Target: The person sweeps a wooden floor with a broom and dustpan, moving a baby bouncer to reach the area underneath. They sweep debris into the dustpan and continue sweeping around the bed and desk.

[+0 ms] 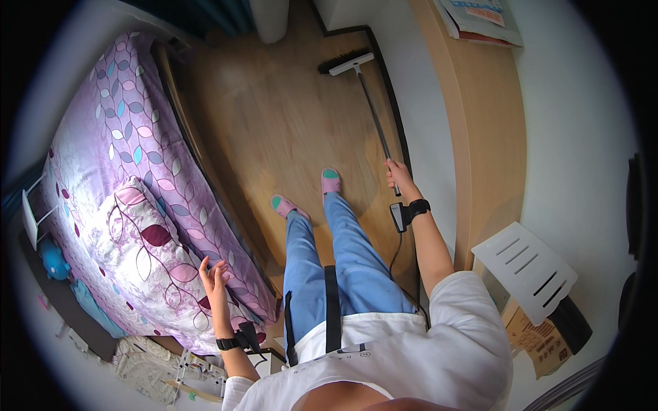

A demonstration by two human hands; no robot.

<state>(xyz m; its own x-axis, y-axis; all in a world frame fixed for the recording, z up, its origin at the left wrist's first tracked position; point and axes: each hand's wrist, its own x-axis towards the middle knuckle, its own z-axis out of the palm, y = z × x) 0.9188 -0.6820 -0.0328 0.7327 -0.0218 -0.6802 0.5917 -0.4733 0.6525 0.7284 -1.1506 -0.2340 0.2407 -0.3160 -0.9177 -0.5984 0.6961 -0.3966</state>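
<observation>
My right hand (400, 177) grips the grey handle of a broom (372, 110) close to its end. The broom's white head with dark bristles (349, 62) rests on the wood floor (252, 113), near the dark baseboard. Over the side of the bed, my left hand (213, 275) hangs with its fingers loosely apart and nothing in it. Beneath that hand lie a folded floral quilt (149, 226) and a purple leaf-patterned bedspread (136, 108). A strapped device with a cable sits on each wrist.
Along the right wall runs a wooden ledge (483, 154), with papers (483, 20) at its far end. A white slotted panel (529, 269) stands nearer on the right. The bed frame's edge (205, 169) borders the floor at left. A teal curtain (216, 18) hangs at the far end.
</observation>
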